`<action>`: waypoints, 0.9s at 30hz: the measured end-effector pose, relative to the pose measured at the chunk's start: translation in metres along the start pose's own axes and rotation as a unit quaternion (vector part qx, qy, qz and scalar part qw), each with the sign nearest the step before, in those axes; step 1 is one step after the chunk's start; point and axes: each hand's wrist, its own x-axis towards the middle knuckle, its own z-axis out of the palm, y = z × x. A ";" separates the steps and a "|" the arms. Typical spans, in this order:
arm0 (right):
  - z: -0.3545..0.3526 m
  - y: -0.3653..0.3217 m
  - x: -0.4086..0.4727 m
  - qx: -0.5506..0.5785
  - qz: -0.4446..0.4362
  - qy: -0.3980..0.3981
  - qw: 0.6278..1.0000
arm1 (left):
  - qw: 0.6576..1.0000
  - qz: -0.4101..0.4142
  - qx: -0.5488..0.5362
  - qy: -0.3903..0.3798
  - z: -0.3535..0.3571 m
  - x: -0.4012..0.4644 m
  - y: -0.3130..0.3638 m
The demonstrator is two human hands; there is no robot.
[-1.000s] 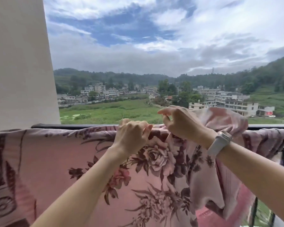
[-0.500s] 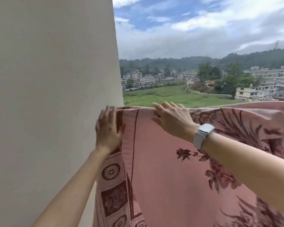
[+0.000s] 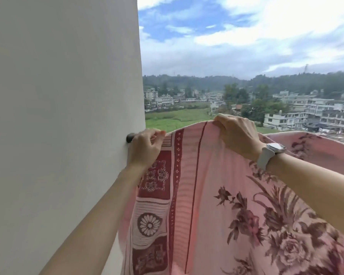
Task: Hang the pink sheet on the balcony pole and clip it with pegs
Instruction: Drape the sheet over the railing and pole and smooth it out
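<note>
- The pink sheet (image 3: 216, 195) drapes over the balcony pole (image 3: 130, 137), of which only a dark stub shows at the wall (image 3: 64, 116), at about 9 o'clock from your left hand.
- Your left hand (image 3: 145, 147) curls its fingers round the sheet's patterned border edge, right beside that stub.
- Your right hand (image 3: 236, 135) grips a fold of the top edge at 3 o'clock from the left hand, lifting it into a hump (the white watch (image 3: 270, 153) sits on that wrist).
- Judge the cloth as soft, limp and fairly light: it sags between your hands and hangs in loose folds, so it likely slides on a smooth pole and catches wind.
- Take hold along the top fold, close to the pole, with hands apart to spread it flat.
- No pegs are in view; the clipping looks not yet begun.
</note>
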 end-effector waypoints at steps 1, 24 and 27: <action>-0.008 0.013 0.002 -0.017 0.018 0.000 1.000 | 0.998 0.029 0.036 -0.031 0.005 0.002 0.008; -0.083 0.110 -0.071 -0.026 0.003 -0.096 0.995 | 0.990 0.107 0.016 -0.092 0.159 0.017 0.189; -0.066 0.099 -0.075 -0.086 -0.061 -0.150 0.983 | 0.996 0.084 0.014 -0.041 0.130 0.006 0.159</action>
